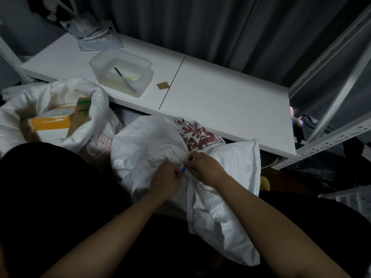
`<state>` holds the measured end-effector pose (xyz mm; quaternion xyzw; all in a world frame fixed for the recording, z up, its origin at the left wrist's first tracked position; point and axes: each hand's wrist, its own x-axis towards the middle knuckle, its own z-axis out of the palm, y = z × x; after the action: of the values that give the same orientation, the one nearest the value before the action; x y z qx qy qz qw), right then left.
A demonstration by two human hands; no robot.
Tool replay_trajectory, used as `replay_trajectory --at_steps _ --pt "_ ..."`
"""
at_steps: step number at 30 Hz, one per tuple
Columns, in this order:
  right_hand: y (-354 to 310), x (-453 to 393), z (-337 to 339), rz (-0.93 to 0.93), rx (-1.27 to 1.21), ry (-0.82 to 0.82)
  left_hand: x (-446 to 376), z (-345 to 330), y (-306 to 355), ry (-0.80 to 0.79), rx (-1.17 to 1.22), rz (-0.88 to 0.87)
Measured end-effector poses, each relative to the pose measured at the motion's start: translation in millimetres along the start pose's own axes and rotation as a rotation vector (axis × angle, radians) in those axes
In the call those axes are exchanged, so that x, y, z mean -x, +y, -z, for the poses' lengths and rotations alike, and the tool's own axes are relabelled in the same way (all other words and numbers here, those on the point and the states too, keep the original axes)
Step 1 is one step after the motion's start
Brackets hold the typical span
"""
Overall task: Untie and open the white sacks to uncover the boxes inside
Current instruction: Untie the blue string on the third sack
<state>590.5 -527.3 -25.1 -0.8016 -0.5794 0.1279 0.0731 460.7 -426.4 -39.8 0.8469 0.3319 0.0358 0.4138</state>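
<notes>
The scene is dim and bluish. Light falls mainly on the white table (220,97) and the white sack (148,141), which are brightest without glare. The foreground sinks into near-black shadow. Straight rails of the metal rack (329,93) bow toward the edges, and detail is soft, slightly smeared.

Dim room; white shelf board (220,101), grey curtain (200,23) behind, metal rack (331,141) right.

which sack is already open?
The left sack, mouth spread, boxes showing. The centre sack is tied at its neck, both hands on the blue tie.
</notes>
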Motion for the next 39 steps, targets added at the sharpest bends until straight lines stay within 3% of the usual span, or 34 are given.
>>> replay_trajectory --at_steps 4,9,19,35,39 --pt "2.9 -9.3 7.6 0.001 -0.011 -0.118 0.6 -4.0 -1.4 0.005 -0.046 -0.001" --pt "2.8 -21.8 10.0 -0.12 -0.113 -0.12 1.3 -9.4 -4.5 -0.01 -0.086 -0.016" --pt "12.4 -16.2 -2.0 -0.408 -0.574 -0.006 6.9 -13.6 -8.1 0.069 -0.08 -0.091" --pt "18.2 -30.1 -5.2 -0.436 -0.653 -0.2 8.5 -15.4 -10.9 0.056 -0.048 -0.094" --pt "20.7 -33.5 -6.4 -0.407 -0.613 -0.247 3.6 -13.1 -7.9 0.014 0.037 0.012"
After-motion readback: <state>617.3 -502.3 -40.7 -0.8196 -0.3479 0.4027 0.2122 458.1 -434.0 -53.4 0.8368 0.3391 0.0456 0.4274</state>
